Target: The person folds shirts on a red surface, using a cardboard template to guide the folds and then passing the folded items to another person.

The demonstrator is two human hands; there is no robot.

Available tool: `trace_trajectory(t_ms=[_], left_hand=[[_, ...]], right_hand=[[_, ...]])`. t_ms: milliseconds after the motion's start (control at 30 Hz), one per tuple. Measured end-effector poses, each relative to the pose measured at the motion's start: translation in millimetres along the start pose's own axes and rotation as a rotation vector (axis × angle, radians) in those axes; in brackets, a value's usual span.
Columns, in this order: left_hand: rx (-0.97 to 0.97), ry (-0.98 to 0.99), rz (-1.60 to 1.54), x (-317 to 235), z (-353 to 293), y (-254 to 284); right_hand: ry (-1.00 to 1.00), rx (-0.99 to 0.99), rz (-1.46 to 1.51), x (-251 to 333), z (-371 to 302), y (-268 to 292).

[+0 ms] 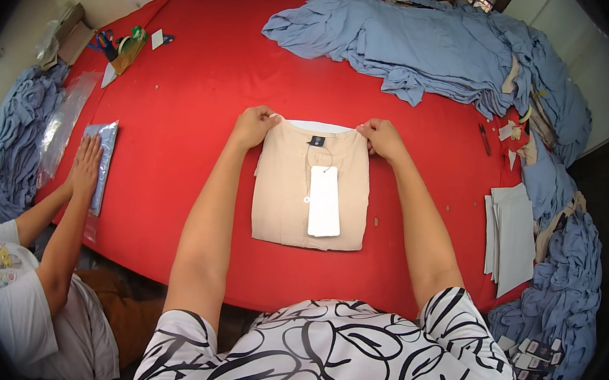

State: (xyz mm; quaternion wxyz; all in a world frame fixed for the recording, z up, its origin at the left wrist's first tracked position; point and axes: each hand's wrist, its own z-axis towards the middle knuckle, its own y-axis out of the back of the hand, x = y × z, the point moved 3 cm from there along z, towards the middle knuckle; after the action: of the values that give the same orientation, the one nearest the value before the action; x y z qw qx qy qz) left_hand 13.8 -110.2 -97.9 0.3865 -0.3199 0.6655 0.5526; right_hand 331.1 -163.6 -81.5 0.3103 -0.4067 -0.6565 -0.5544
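A beige shirt [282,195], folded into a neat rectangle, lies in front of me on the red tablecloth [203,109]. My left hand [255,126] pinches its far left corner, and my right hand [383,139] pinches the far right corner. Between the hands, a white sheet edge [317,127] shows behind the neckline. A blank-looking white hang tag [326,203] rests on the shirt's front, tied by a thin string near the dark neck label [317,141]. Small buttons run down the middle.
Blue garments [439,53] are heaped at the far right, with more blue cloth [560,285] along the right edge. White boards [511,233] are stacked at right. At left, a co-worker's hands [86,164] press a bagged blue garment [105,147], near scissors [104,44].
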Motion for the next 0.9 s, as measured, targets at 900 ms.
trace_trajectory(t_ms=[900], left_hand=[[-0.213, 0.059, -0.085, -12, -36, -12]], right_hand=[[0.025, 0.235, 0.013, 100, -142, -46]])
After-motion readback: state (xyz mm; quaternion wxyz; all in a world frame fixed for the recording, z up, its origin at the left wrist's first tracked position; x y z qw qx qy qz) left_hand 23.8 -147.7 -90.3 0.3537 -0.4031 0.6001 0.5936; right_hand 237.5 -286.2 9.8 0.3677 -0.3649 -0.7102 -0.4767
